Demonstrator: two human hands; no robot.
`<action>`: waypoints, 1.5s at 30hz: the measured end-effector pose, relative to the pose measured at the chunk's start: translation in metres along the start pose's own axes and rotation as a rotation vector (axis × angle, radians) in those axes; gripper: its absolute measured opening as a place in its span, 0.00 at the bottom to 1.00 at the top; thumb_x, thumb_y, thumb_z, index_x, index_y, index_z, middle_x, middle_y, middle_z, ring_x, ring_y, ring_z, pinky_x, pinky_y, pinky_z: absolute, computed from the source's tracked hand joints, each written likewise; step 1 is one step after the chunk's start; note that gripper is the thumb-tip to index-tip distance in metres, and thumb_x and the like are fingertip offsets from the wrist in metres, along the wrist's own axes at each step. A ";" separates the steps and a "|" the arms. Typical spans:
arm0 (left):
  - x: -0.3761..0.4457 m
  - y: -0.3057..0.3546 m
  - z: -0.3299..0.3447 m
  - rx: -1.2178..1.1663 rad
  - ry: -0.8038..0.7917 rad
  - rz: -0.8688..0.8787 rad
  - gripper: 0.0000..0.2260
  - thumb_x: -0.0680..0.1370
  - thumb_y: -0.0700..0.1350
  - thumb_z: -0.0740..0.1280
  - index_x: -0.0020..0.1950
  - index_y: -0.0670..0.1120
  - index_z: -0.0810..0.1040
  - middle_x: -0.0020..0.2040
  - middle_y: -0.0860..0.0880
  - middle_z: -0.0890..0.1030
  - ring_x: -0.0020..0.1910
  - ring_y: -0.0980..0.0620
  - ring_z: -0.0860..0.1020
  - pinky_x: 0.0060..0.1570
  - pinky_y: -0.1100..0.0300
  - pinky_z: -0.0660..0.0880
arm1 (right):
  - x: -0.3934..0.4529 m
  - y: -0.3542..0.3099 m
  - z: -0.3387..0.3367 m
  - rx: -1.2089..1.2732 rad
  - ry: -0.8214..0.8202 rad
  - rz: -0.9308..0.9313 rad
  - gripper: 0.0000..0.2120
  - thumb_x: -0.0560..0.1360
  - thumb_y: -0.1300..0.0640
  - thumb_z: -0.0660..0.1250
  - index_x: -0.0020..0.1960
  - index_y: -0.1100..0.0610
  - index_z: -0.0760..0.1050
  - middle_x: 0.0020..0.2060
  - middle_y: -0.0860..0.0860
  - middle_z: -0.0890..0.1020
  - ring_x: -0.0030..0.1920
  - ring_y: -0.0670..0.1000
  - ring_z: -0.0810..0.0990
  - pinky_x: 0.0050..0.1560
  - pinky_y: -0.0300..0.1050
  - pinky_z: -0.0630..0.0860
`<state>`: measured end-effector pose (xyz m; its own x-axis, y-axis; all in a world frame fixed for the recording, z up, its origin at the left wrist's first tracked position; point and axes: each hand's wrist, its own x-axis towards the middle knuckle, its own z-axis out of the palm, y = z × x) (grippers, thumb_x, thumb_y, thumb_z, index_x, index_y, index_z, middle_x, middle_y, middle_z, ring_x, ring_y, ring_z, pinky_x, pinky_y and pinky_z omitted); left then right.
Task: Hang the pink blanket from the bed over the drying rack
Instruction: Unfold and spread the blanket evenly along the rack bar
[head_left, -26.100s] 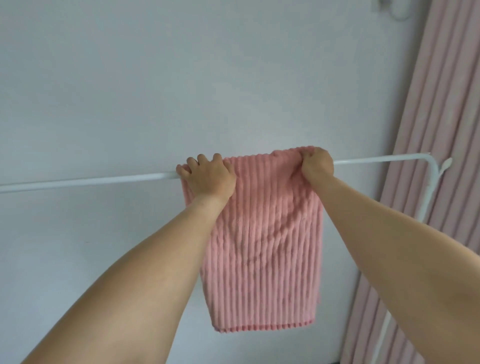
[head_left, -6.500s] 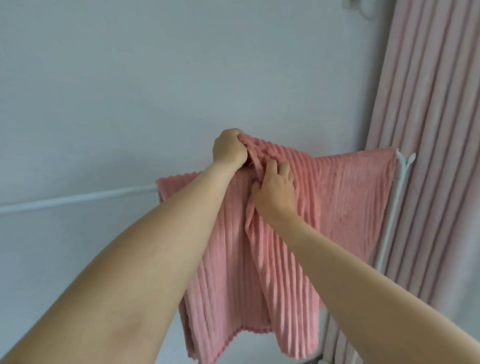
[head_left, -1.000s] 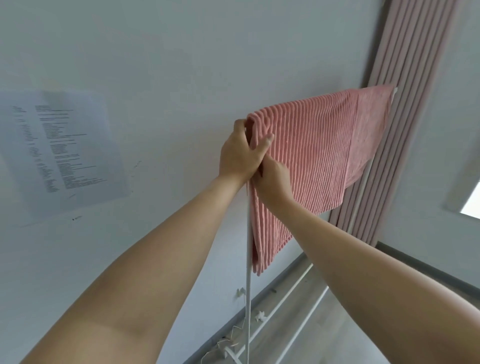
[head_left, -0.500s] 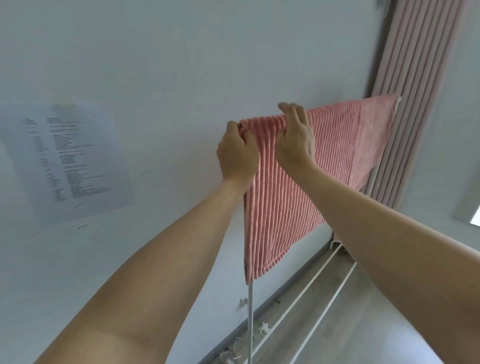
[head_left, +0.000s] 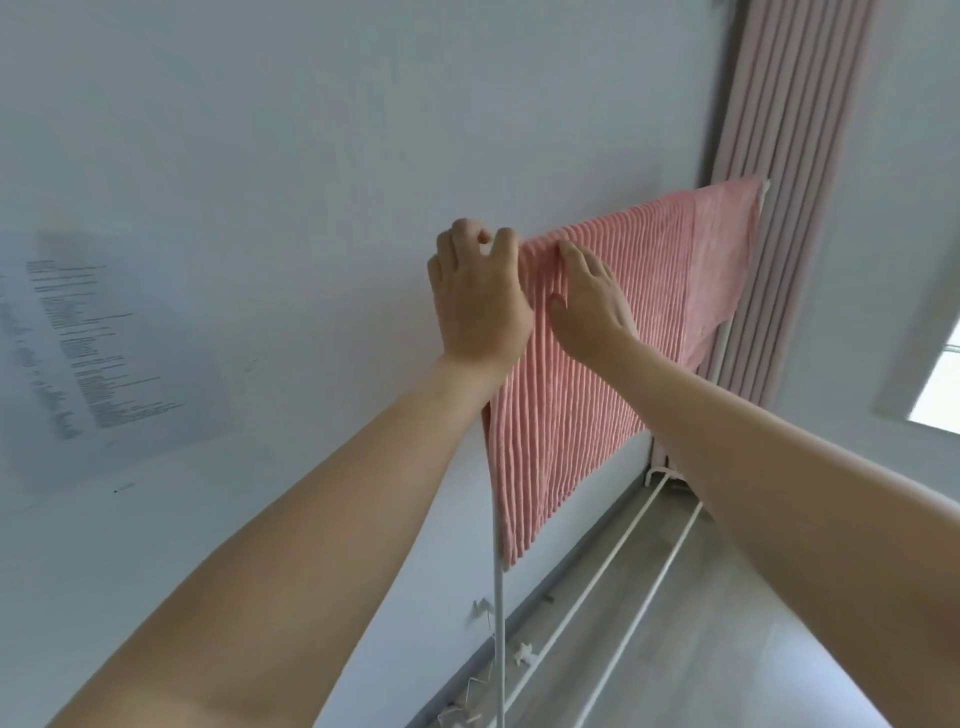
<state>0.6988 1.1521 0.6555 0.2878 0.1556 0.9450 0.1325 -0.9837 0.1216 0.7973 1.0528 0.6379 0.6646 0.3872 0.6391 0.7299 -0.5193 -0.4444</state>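
The pink blanket (head_left: 639, 332) has soft ribs running down it. It hangs spread out over the top of the white drying rack (head_left: 500, 649). Its bottom edge hangs above the floor.

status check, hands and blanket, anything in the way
Left hand grips the near end of the pink blanket at the rail. Right hand lies flat on its ribs. Blanket draped over the drying rack. Nothing in the way.
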 end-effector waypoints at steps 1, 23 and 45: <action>-0.001 0.008 0.002 0.053 -0.038 0.129 0.13 0.71 0.36 0.60 0.50 0.43 0.80 0.52 0.42 0.77 0.55 0.40 0.74 0.60 0.49 0.69 | -0.003 0.008 -0.001 0.002 -0.005 0.039 0.31 0.77 0.61 0.61 0.79 0.55 0.56 0.77 0.52 0.62 0.76 0.53 0.61 0.75 0.53 0.62; -0.120 0.268 0.299 -0.033 -1.020 -0.216 0.18 0.80 0.49 0.59 0.64 0.38 0.74 0.62 0.38 0.76 0.60 0.38 0.76 0.56 0.48 0.73 | -0.064 0.413 -0.097 -0.236 -0.168 0.613 0.18 0.78 0.56 0.59 0.67 0.58 0.67 0.65 0.57 0.72 0.64 0.59 0.70 0.63 0.56 0.72; 0.030 0.377 0.784 -0.104 -0.896 -0.273 0.13 0.78 0.44 0.62 0.60 0.39 0.73 0.59 0.38 0.76 0.59 0.37 0.74 0.55 0.47 0.71 | 0.271 0.785 -0.039 -0.232 -0.238 0.537 0.16 0.80 0.53 0.58 0.64 0.60 0.67 0.60 0.57 0.75 0.63 0.60 0.72 0.56 0.52 0.71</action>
<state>1.5014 0.8565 0.4919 0.8872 0.3509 0.2997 0.2302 -0.8994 0.3716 1.5442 0.7202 0.4872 0.9656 0.1717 0.1953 0.2486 -0.8297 -0.4998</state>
